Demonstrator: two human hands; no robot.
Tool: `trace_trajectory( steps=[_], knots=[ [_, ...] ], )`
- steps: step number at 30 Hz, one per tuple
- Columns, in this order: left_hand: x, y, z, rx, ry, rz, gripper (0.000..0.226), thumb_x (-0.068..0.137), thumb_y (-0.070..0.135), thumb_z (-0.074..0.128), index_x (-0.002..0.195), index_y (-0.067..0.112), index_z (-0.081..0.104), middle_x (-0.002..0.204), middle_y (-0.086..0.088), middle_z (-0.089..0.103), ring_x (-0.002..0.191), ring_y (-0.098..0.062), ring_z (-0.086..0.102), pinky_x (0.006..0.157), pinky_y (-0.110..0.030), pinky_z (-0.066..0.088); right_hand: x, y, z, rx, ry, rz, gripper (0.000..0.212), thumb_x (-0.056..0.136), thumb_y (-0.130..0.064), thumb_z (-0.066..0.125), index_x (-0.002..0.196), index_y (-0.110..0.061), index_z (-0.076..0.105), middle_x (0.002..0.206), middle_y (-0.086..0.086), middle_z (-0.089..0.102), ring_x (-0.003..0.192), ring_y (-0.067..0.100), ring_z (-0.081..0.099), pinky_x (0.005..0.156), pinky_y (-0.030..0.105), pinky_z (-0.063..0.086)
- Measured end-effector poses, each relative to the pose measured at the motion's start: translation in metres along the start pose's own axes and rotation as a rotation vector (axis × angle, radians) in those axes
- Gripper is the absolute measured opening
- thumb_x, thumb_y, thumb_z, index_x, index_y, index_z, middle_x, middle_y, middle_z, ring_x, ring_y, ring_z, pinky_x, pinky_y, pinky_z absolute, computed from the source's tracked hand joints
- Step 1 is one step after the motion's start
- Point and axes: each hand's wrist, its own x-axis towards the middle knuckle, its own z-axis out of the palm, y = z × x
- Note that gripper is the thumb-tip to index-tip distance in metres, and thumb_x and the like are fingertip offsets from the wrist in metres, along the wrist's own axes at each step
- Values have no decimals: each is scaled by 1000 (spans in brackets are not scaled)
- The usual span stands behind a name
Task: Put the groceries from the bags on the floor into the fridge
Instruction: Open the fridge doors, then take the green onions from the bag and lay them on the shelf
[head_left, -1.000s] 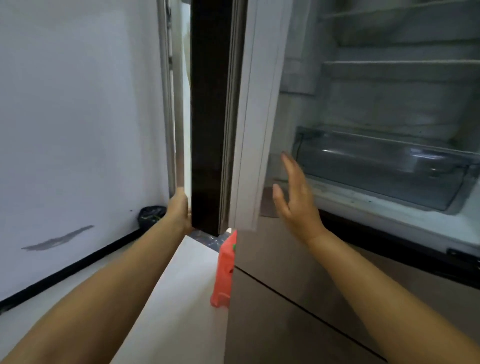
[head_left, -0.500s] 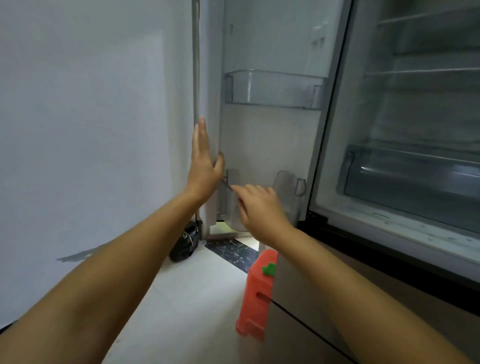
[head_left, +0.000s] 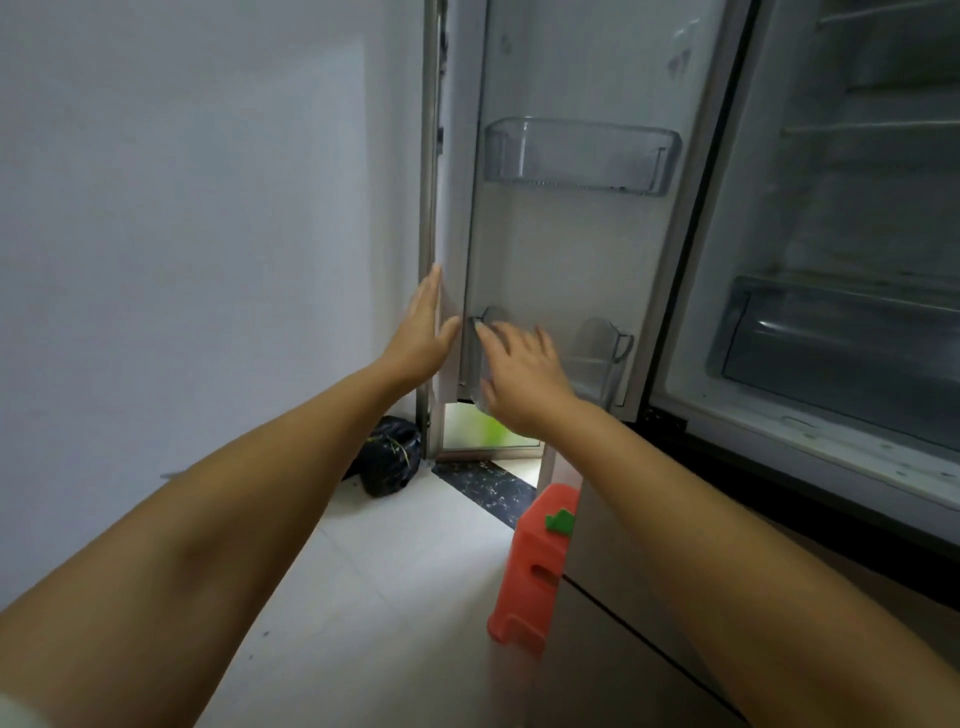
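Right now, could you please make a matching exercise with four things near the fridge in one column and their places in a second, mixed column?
Things:
1. upper door bin
2. black bag
3. orange stool
4. left hand

Places:
A. on the floor, against the wall
B. flat on the outer edge of the fridge door
C. high on the door's inner side
D. on the floor, below the door, against the fridge's lower front

Pairs: 1-C, 2-A, 3-D, 4-B
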Motion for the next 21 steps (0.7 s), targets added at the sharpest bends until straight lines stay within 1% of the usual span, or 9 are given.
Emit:
trace_trajectory(
  steps=[1,2,4,5,7,10,14,17,21],
  knots=[
    [-21,-4,-3,24,-43,-44,65,100,20,43,151,14,5,160,-5,10,147,-19,13,113,-24,12,-8,-4,-1,76,38,-26,63,94,-19,45,150,-13,17,155,10,21,144,27,16,119,43,4],
    [-44,-10,-7,27,-85,-102,61,99,22,44,151,16,12,158,-7,20,144,-20,22,112,-25,19,-19,-9,0,173,100,-58,59,94,-15,46,149,-12,24,154,11,25,143,27,20,119,45,9],
    [-95,-23,-17,15,-144,-243,51,99,25,44,147,17,28,144,-10,45,132,-24,43,102,-26,32,-48,-27,10,331,207,-131,50,89,-7,49,139,-9,43,142,12,44,133,28,37,112,44,30],
    [-121,-30,-23,29,-159,-308,47,99,25,44,144,17,35,136,-11,53,125,-25,50,98,-27,37,-65,-39,20,370,218,-155,47,86,-6,50,133,-9,49,135,11,50,126,29,44,105,43,37],
    [-175,-43,-36,114,-159,-407,40,98,27,44,137,16,45,126,-9,61,114,-24,57,96,-32,43,-95,-68,47,413,149,-172,42,85,-8,51,127,-9,54,125,9,56,114,30,52,95,43,45],
    [-260,-60,-61,267,-116,-502,35,97,30,45,129,18,53,113,-4,65,104,-22,60,90,-35,47,-135,-114,85,453,-57,-169,42,90,-11,49,131,-12,51,129,7,53,117,28,50,93,39,43],
    [-369,-79,-108,446,-184,-651,37,98,34,43,131,20,50,118,-2,63,103,-19,60,90,-35,50,-179,-182,115,475,-295,-262,41,95,-19,45,136,-19,44,137,3,46,119,23,49,94,34,44],
    [-436,-89,-150,521,-163,-784,38,98,35,42,132,20,49,121,-3,61,106,-20,59,91,-37,50,-198,-239,122,468,-374,-375,41,96,-22,44,137,-20,42,138,2,45,119,21,49,94,34,46],
    [-513,-95,-211,584,-127,-912,38,98,34,42,132,18,49,123,-5,60,107,-21,58,92,-38,49,-217,-316,126,457,-443,-462,41,97,-21,43,138,-20,41,141,2,43,121,21,49,94,33,46]
  ],
)
